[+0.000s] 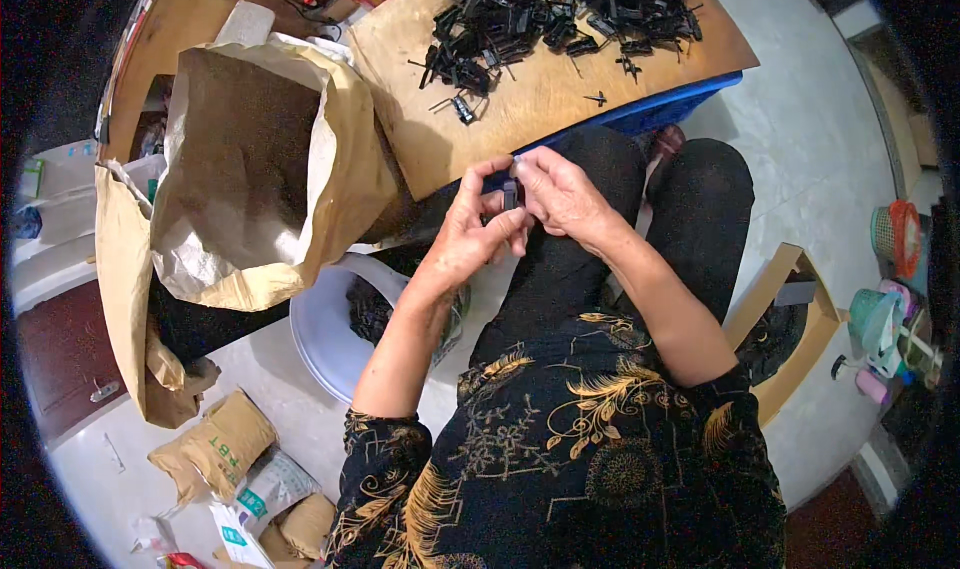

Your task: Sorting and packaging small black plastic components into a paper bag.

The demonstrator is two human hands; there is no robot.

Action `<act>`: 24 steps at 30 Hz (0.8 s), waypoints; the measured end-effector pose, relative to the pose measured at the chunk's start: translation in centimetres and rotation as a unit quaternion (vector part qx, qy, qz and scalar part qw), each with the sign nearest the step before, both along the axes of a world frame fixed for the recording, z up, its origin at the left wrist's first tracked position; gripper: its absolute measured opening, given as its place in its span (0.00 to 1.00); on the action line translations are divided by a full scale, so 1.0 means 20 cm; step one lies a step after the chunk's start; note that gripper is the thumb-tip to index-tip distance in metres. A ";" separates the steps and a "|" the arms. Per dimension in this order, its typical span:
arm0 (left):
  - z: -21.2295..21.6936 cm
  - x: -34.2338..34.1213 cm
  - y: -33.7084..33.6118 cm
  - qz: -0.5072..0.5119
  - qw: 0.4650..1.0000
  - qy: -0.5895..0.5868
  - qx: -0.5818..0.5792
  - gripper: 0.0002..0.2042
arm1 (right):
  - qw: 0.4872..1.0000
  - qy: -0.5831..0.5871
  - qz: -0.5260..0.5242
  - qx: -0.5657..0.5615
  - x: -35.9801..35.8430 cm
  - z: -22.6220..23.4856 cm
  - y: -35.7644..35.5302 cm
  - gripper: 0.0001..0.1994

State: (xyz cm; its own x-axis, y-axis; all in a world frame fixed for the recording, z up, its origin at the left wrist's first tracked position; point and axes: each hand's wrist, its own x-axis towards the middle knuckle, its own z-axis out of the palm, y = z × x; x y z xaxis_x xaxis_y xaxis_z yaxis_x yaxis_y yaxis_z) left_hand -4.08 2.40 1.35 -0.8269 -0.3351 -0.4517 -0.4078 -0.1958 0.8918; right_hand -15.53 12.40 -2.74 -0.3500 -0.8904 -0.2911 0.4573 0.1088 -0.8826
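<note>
Both hands meet above my lap, close to the near edge of the wooden board (420,154). My left hand (470,227) is closed around a small black plastic part (511,195), thumb and fingers on its sides. The fingertips of my right hand (568,201) are pinched together at the upper end of that part; what lies between them is hidden. A large heap of black plastic parts (520,17) covers the far side of the board. One loose part (463,110) and a small thin piece (597,99) lie nearer to me.
At left stands a big open paper sack (345,169), with a white bucket (315,339) holding black pieces below it. An open cardboard box (770,284) with dark contents sits on the floor at right. Filled bags (225,439) lie at lower left. Blue plastic (680,104) shows under the board.
</note>
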 end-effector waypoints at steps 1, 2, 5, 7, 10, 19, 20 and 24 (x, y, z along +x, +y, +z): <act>0.00 0.00 -0.01 0.011 1.000 0.015 0.023 0.21 | 1.000 -0.005 -0.004 0.003 0.00 0.00 0.00 0.13; -0.01 0.00 -0.02 0.023 0.998 0.030 0.046 0.22 | 1.000 -0.010 -0.007 0.005 -0.01 -0.01 0.00 0.13; -0.04 0.02 -0.06 0.031 0.997 0.028 0.064 0.21 | 0.999 0.030 0.032 -0.014 0.00 -0.03 0.00 0.13; -0.05 0.01 -0.07 0.035 0.997 0.027 0.066 0.20 | 0.997 0.047 0.048 -0.024 0.01 -0.03 0.00 0.13; -0.05 0.01 -0.09 0.037 0.998 0.013 0.053 0.18 | 0.995 0.062 0.071 -0.039 0.01 -0.05 -0.02 0.13; -0.07 -0.01 -0.12 0.009 0.999 -0.026 -0.040 0.16 | 0.994 0.064 0.087 -0.021 0.02 -0.06 -0.04 0.11; -0.08 -0.02 -0.12 0.005 0.998 -0.020 -0.059 0.16 | 0.992 0.082 0.090 -0.017 0.02 -0.07 -0.04 0.10; -0.07 -0.02 -0.14 -0.012 0.999 -0.035 -0.034 0.16 | 0.985 0.142 0.096 -0.006 0.02 -0.08 -0.05 0.08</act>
